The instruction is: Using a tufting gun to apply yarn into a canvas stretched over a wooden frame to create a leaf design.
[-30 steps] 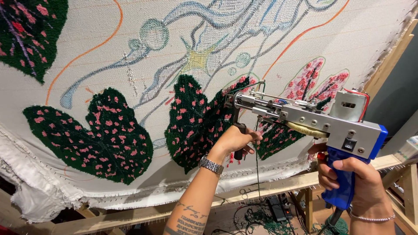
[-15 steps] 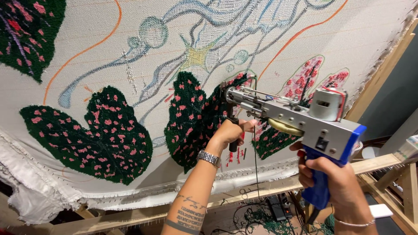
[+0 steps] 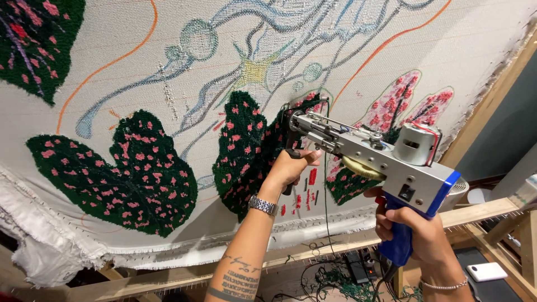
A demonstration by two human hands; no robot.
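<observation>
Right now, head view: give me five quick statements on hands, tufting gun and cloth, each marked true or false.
1. The right hand grips the blue handle of the tufting gun. True.
2. The left hand rests flat on the cloth. False: it grips the black front handle near the gun's nose.
3. The gun's nose meets the cloth at a dark green leaf with pink dots. True.
4. The left wrist is bare. False: it wears a metal watch.
5. The cloth is plain white. False: it carries drawn lines and tufted leaves.
</observation>
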